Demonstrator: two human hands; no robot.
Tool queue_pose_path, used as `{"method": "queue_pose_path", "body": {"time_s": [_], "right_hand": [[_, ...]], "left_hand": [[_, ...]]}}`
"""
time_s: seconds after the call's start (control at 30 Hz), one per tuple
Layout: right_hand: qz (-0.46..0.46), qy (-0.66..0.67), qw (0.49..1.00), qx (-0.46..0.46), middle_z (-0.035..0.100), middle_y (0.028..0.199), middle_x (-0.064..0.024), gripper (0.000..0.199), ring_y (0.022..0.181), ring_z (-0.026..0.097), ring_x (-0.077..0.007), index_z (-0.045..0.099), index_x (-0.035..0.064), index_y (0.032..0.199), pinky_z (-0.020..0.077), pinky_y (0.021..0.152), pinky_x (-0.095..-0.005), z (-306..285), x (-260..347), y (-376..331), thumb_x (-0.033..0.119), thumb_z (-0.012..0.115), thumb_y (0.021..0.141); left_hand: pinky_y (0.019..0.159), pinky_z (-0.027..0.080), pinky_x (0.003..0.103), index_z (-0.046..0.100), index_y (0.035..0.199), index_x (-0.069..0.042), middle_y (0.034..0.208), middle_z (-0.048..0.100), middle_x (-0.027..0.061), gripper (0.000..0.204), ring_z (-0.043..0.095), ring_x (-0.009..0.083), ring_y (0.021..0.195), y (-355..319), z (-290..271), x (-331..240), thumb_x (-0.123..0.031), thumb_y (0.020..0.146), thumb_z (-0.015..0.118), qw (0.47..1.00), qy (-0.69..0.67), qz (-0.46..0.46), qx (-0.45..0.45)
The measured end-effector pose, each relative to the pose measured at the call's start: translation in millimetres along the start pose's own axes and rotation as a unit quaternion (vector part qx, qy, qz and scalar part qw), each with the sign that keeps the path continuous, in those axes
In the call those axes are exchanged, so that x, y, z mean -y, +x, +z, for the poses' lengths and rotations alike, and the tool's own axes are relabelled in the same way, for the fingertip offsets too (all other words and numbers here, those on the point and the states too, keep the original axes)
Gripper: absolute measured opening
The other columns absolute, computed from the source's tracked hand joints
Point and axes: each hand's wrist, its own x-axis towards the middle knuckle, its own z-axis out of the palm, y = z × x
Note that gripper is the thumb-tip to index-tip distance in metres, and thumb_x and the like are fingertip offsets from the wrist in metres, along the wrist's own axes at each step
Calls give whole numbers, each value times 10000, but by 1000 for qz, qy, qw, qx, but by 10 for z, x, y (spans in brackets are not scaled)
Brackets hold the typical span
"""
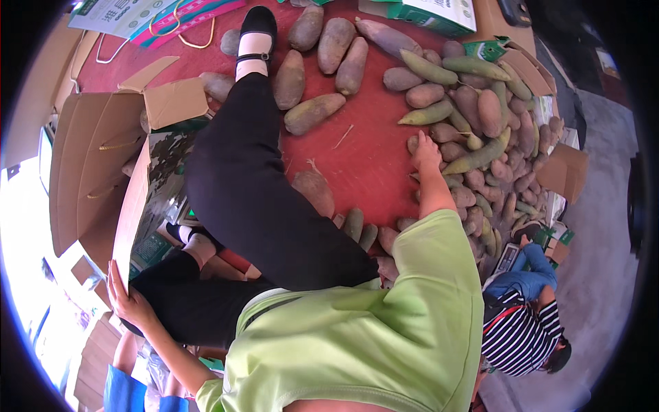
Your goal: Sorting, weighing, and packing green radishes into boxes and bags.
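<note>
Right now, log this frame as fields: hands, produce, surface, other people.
Left hand: at the edge of an upright pale cardboard panel
Right hand: on a small rounded brown root; grip unclear
Produce: heap of elongated green and reddish-brown roots, right of centre
Surface: red ground
Other people: person in black-and-white striped top, lower right; blue sleeves, lower left

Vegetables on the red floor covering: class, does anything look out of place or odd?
Mildly odd: a black shoe rests on the red floor covering right among loose vegetables, where feet could bruise them. No clear damage shows.
</note>
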Motion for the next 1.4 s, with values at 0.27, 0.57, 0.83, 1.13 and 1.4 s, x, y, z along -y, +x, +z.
{"method": "queue_pose_path", "body": {"time_s": [0.27, 0.57, 0.83, 1.13, 1.4], "right_hand": [[-4, -91, 994, 55, 508, 1199, -40, 250, 1154, 496, -245, 510, 187, 1144, 479, 851, -432, 23, 126, -80, 162, 530, 896], [-43, 108, 992, 48, 513, 1228, -97, 666, 1158, 488, -339, 469, 108, 1158, 483, 902, -451, -275, 481, -380, 173, 840, 609], [-143, 501, 854, -13, 549, 1124, -116, 680, 1034, 544, -232, 450, 26, 1202, 441, 919, -351, -496, 817, -179, 116, 830, 645], [-321, 696, 634, -95, 538, 1189, -119, 622, 1090, 542, -195, 420, -29, 1265, 426, 968, -327, -3249, 1825, -1031, 49, 755, 747], [-534, 666, 510, 106, 571, 1145, -96, 707, 1022, 582, -163, 396, 6, 1302, 476, 913, -314, -4450, 3134, -2237, 81, 801, 727]], "left_hand": [[985, 443, 399, 592, 1262, -135, 1213, 619, 116, 658, 573, 309, 1140, 28, -49, -70, 178, 719, 389, 1000, -9, -18, -5], [994, 426, 393, 614, 1217, -113, 1203, 619, 114, 676, 567, 311, 1144, 51, -109, -144, 181, 656, 378, 999, -3, -32, 12], [979, 436, 396, 618, 1187, -101, 1188, 622, 98, 557, 573, 294, 1124, 52, -148, -96, 102, 686, 481, 1000, 6, -1, -12], [990, 426, 394, 598, 1222, -125, 1197, 614, 83, 540, 566, 267, 1135, -3, -136, -49, 57, 720, 521, 1000, 7, 8, -8], [985, 431, 387, 594, 1222, -141, 1205, 611, 68, 535, 566, 268, 1131, -22, -120, -4, 46, 724, 537, 1000, 20, 4, -7]]}}
